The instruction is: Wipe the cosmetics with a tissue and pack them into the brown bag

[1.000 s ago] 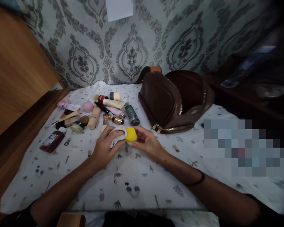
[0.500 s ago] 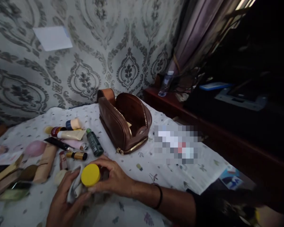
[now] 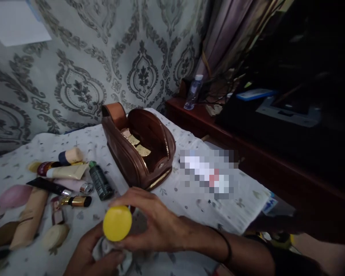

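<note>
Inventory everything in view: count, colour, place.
Lid: 1, yellow, front centre
Cloth: 1, whitish, front centre
Open bag: 1, brown, centre
Pieces: 2+, pale gold, inside bag
Green bottle: 1, dark green, left of bag
Tubes: 6+, cream, pink, black, beige, gold-black, reddish, left
Containers: 2, beige-blue and dark red, back left
Ball: 1, pink, far left
Disc: 1, cream, front left
Pixelated patch: 1, mixed, right of bag
Tablecloth: 1, white patterned, under items
Clear bottle: 1, colourless, back right
Wallpaper: 1, grey patterned, back
Paper: 1, white, upper left
Curtain: 1, purplish, back right
Flat item: 1, blue, far right
Left hand: 1, bare, on cloth
Right hand: 1, bare, gripping lid
</note>
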Tool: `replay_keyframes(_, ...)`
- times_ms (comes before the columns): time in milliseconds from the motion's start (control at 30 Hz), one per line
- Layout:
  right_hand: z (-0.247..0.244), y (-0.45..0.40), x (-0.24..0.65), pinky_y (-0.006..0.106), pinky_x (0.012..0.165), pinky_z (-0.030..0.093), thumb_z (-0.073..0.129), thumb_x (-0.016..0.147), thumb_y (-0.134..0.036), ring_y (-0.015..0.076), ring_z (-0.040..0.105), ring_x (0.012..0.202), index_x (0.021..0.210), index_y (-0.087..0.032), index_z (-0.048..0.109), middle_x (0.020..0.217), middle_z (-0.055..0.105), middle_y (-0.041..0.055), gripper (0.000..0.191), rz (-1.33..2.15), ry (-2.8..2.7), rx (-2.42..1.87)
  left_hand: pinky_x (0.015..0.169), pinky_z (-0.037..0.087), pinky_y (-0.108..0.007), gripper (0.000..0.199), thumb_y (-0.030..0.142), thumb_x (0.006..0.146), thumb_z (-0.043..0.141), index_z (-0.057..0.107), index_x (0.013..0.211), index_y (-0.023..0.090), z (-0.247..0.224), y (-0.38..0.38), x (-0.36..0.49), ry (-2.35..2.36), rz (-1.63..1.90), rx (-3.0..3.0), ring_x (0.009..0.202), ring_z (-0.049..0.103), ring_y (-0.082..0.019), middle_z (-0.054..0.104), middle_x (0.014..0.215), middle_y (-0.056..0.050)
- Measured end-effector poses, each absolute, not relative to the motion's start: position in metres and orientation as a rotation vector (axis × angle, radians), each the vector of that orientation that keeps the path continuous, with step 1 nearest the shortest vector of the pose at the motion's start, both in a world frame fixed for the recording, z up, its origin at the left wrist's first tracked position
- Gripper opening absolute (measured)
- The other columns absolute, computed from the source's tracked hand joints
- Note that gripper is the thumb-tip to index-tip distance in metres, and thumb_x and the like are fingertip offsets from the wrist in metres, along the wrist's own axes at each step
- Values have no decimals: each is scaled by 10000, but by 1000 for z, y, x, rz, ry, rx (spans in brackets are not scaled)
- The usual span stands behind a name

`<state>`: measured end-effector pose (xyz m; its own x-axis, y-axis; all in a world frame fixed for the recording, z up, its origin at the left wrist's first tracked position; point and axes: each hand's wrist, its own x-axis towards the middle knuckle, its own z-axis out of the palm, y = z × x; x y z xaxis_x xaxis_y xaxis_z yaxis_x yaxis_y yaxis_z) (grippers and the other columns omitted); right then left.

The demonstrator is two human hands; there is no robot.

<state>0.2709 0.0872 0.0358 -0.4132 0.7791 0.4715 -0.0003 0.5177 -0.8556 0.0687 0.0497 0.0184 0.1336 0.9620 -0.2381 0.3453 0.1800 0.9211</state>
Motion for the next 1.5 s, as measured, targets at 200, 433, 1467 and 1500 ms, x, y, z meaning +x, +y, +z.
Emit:
replay_keyframes(200,80,100,329,320,855,540,794,775,-234,186,648,1000,1181,-228,561,1116,669,44,468,795,-1744,-828,713,554,-265,145,302,868,585,689,940,231,51,72,111,1084,643,1854,777,675,-181,717,840,-23)
replay_keyframes(433,132,163,352,354,773,528,708,840,-296,199,598,866,1049,-216,573,987,609,42,261,269,-2135,-1036,808,574,-376,898,230,815,545,84,1585,197,54,93,166,1148,480,1834,935,699,-248,709,1180,-138)
replay_keyframes(1467,122,204,327,269,539,329,617,848,-128,187,653,652,947,-105,733,724,711,86,154,401,-3209,-1261,812,611,-484,789,147,840,473,138,1554,168,18,105,159,1004,258,2246,1029,718,-314,676,1271,-192)
replay_keyframes(1500,126,205,327,265,532,337,610,864,-138,184,659,656,964,-100,723,748,718,89,155,425,-3187,-1291,817,609,-485,809,144,835,475,117,1560,171,18,105,159,1004,247,2238,1043,713,-317,667,1289,-194)
